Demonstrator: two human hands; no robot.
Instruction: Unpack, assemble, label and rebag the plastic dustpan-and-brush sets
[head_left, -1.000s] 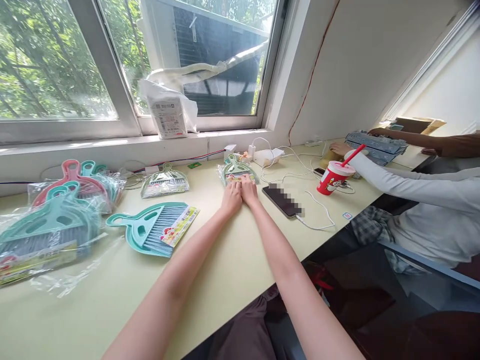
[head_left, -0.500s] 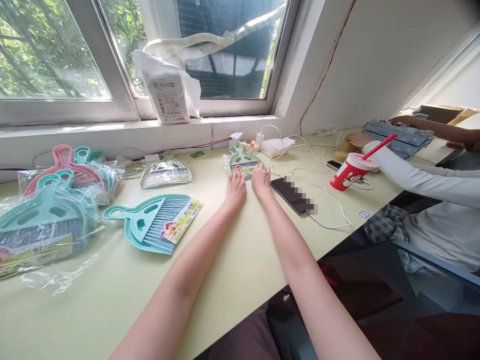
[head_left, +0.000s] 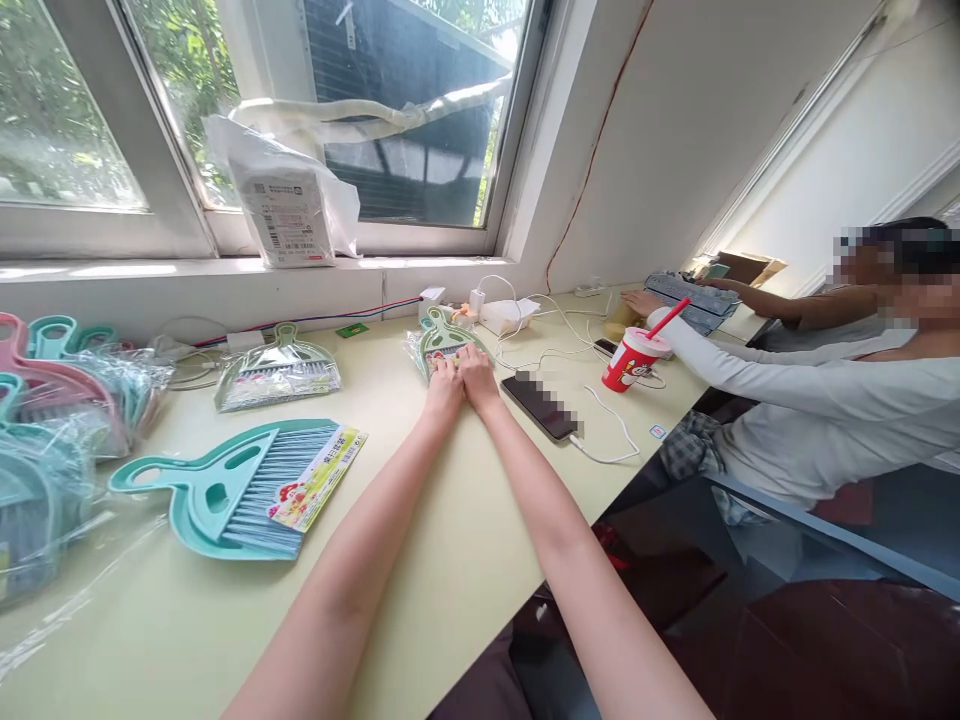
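A light green dustpan and brush set (head_left: 441,328) with a printed card and clear wrap lies flat on the table, its handle pointing away from me. My left hand (head_left: 445,385) is closed at its near edge, over the card. Right beside it my right hand (head_left: 478,375) is closed on the same edge, fingers curled, thumbs close together. Both hands hide part of the card. To the left lies an unwrapped turquoise dustpan and brush set (head_left: 217,490) with its card. Another wrapped green dustpan and brush set (head_left: 281,370) lies behind that one.
Wrapped pink (head_left: 64,385) and turquoise sets (head_left: 26,490) pile up at the left. Right of my hands are a phone (head_left: 540,405) on a white cable and a red cup (head_left: 630,360) with a straw. A co-worker's sleeve (head_left: 750,370) reaches over the table farther right.
My view has turned to the right, so things appear shifted left. My hands have come closer together on the near edge of the green set, the right hand now touching the left.
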